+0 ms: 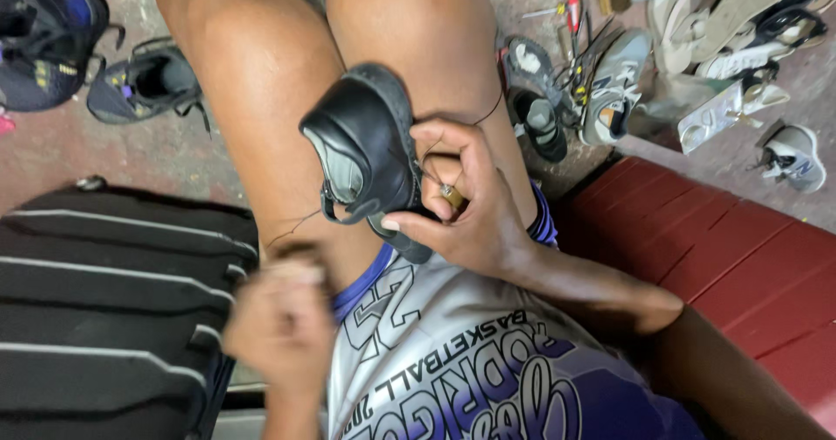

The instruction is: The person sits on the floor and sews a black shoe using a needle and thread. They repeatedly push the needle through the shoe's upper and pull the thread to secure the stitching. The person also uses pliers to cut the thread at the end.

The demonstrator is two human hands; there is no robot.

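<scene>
Between the person's bare knees, a small black leather shoe with a grey toe panel [364,148] rests sole-outward against the right thigh. The right hand [466,201] grasps this shoe from the side: the thumb lies along the lower edge of the sole, and the curled fingers [440,135] press against the upper. A short brass-coloured tool tip [453,196] shows between the fingers, pinched against the shoe. A thin dark thread [292,227] runs from the shoe across the left thigh toward the left hand [279,318], and another strand loops over the right thigh beyond the right hand. The left hand is blurred and appears clenched near the end of the thread; whether it actually holds the thread cannot be told.

The person wears a white and purple printed jersey [453,362] and sits on a dark red painted bench [740,266]. To the person's left lies a black ribbed case with pale edge strips [113,309]. On the worn concrete floor [157,157] beyond the left knee sits a pair of dark blue and grey sports shoes [144,79], beside a black and blue bag [43,44]. Beyond the right knee lies a heap of grey and white trainers and loose soles [662,66], with a red-handled tool [575,9] among them.
</scene>
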